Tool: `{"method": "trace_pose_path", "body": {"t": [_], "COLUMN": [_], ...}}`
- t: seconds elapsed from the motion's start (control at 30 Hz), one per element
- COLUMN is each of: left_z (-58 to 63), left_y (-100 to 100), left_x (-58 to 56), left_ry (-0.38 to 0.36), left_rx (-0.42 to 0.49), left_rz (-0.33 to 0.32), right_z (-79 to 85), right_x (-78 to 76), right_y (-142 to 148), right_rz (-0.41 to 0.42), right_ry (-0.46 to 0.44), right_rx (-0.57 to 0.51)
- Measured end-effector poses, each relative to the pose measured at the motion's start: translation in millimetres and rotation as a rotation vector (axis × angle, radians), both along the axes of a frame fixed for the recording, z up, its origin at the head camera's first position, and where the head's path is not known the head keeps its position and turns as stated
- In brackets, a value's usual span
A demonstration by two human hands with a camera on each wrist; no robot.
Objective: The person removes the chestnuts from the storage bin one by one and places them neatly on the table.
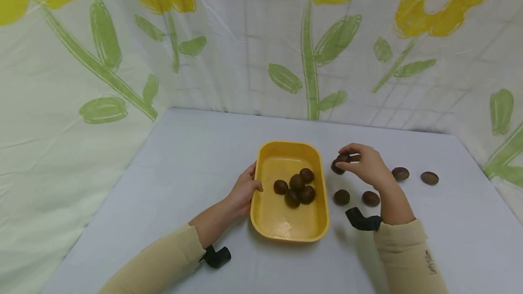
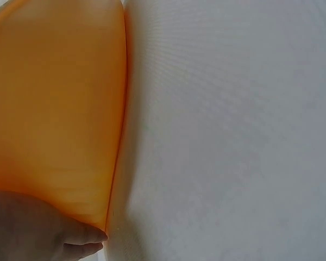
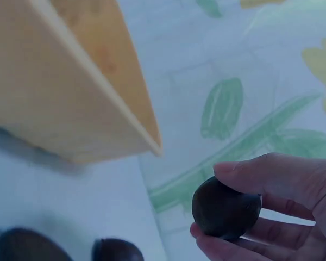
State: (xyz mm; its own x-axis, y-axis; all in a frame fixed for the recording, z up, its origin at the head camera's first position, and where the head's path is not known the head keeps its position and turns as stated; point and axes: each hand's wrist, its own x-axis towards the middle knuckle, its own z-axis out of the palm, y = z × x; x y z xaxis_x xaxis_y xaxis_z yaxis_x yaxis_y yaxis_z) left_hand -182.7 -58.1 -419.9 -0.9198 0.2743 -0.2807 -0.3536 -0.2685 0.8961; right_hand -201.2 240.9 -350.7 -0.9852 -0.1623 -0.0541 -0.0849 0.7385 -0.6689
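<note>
My left hand (image 1: pixel 245 189) grips the left wall of a yellow rectangular tray (image 1: pixel 269 226), thumb over the rim and fingers along the outside. Several dark brown, round, nut-like things (image 1: pixel 292 198) lie together inside, mostly toward the tray's right side. Right of the tray, my right hand (image 1: pixel 367 164) pinches another dark brown round thing (image 3: pixel 226 209) between thumb and fingers; the right wrist view shows it smooth and above the table. Just below it in the head view, a similar round thing (image 1: pixel 337 168) is partly hidden by the hand.
Further loose round things lie on the white table (image 1: pixel 196 158): two nearer the front, one (image 1: pixel 341 197) beside the tray, and two to the right, one (image 1: pixel 430 178) farthest out. A flower-painted white curtain (image 1: pixel 229 58) stands behind the table. Dark devices (image 1: pixel 362 220) sit at both wrists.
</note>
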Motion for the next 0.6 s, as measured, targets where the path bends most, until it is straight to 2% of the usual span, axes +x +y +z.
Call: {"method": "trace_pose_path", "body": {"t": [0.23,0.6], "left_z": [0.8,0.6], "left_y": [0,-1], "left_x": [0.3,-0.1], "left_ry": [0.003,0.003], "left_rx": [0.011,-0.002], "left_rz": [-0.007,-0.009], "right_z": [-5.2,-24.0], "right_x": [8.9,26.1], "right_y": [25,62], "right_rz": [-0.044,-0.107], "right_ry": [-0.010,-0.035], "right_rx": [0.010,0.073]}}
